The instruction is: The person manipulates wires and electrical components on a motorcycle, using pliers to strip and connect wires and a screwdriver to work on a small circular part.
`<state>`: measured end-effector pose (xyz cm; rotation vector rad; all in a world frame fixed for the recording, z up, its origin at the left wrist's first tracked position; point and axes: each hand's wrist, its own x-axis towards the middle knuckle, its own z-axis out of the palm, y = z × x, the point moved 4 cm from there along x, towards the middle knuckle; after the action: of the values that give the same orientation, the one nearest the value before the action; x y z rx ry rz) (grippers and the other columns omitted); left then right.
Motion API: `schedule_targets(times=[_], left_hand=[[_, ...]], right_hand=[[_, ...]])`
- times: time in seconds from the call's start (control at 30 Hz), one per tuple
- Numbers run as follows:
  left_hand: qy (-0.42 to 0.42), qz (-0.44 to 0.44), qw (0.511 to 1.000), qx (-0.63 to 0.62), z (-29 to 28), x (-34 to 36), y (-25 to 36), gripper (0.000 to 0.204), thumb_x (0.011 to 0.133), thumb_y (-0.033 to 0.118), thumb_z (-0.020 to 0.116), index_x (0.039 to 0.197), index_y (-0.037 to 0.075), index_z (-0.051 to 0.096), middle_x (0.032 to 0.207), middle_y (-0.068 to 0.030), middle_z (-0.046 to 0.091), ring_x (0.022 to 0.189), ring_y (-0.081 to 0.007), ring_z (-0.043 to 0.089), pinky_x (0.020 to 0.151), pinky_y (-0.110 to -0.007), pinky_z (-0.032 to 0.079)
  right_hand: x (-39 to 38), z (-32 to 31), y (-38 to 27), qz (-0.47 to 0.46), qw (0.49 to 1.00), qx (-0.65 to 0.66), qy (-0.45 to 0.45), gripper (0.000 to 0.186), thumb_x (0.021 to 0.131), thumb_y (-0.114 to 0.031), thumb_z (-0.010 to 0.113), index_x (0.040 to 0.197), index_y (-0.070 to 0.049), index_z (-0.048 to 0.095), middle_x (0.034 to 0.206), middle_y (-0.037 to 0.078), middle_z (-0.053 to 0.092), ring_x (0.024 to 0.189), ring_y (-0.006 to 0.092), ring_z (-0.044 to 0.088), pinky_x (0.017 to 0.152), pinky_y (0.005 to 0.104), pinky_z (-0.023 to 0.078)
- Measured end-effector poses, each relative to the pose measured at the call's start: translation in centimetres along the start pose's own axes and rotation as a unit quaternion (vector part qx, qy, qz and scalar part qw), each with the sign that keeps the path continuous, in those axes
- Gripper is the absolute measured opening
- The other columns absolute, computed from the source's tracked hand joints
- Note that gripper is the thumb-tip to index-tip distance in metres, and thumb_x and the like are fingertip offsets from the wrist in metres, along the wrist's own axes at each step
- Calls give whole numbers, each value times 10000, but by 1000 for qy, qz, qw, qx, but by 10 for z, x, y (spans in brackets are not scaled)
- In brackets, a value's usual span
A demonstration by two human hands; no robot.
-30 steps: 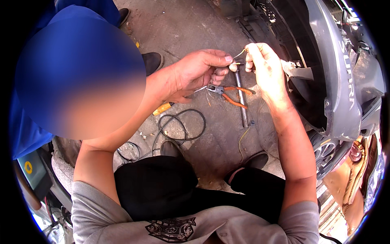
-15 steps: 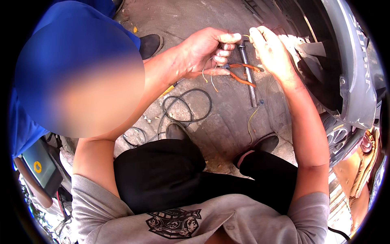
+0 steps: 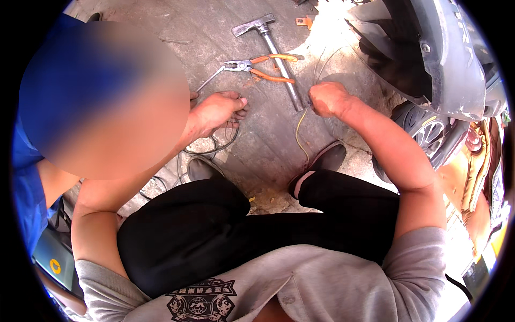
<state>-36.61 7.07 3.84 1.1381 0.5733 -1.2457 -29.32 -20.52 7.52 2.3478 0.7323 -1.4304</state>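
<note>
My right hand (image 3: 328, 99) is closed in a fist near the end of a hammer's handle, on a thin wire. From beneath it a yellow-green length of this wire (image 3: 299, 131) curves down toward my shoe. My left hand (image 3: 217, 112) has its fingers curled and its thumb against them, above a black cable (image 3: 228, 140); what it pinches, if anything, is too small to make out. Beyond both hands lies the metal hammer (image 3: 273, 51). Pliers (image 3: 244, 65) with orange handles rest across its handle. A thin metal rod (image 3: 210, 79) reaches close to the pliers' jaws.
A person in blue clothes (image 3: 37, 177) is close on my left, partly blurred. To the right stand a grey vehicle panel (image 3: 453, 64) and a wheel (image 3: 429, 131). An orange piece (image 3: 304, 22) lies on the grey floor (image 3: 204, 32), past the hammer.
My hands, earlier raised close together with thin wires between and below them, are now lower and farther apart. The pliers and hammer, partly covered before, show fully. The view has shifted.
</note>
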Motion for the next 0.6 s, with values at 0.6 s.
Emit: schedule_targets(times=[0.6], left_hand=[[-11, -11, 992, 128, -22, 19, 2, 322, 1065, 344, 570, 1223, 71, 636, 1178, -74, 694, 1131, -201, 654, 987, -418, 502]], right_hand=[[-106, 10, -36, -162, 928, 329, -66, 210, 1047, -270, 585, 1105, -74, 633, 912, 195, 694, 927, 433, 668, 785, 505, 527]])
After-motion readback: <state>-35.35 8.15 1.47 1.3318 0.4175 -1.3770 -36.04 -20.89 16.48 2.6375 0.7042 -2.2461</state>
